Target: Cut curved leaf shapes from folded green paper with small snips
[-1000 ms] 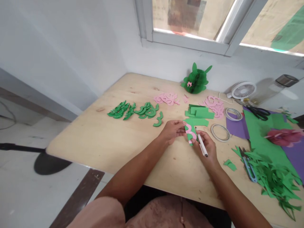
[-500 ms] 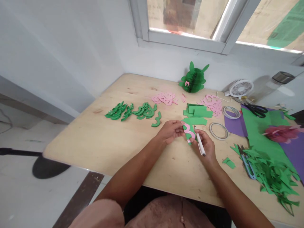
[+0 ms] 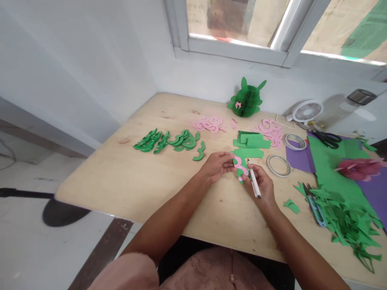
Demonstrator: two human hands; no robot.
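Observation:
My left hand (image 3: 216, 166) pinches the upper left edge of a small green paper piece (image 3: 245, 164). A pink curvy paper shape (image 3: 238, 162) lies flat against that green piece. My right hand (image 3: 262, 183) grips the lower right of the same paper and also holds a white marker (image 3: 255, 182), its dark tip pointing up beside the paper. Just behind the hands lie a flat green strip (image 3: 249, 153) and a stack of folded green strips (image 3: 253, 140). One green curvy cutout (image 3: 199, 152) rests left of them.
Green cutouts (image 3: 148, 141) and pink cutouts (image 3: 211, 125) lie behind my left hand. To the right are tape rolls (image 3: 278, 166), blue snips (image 3: 315, 207), green scraps (image 3: 347, 225) and black scissors (image 3: 326, 139). A green paper ball (image 3: 246, 100), fan (image 3: 307, 111) and bottle (image 3: 341, 110) stand behind.

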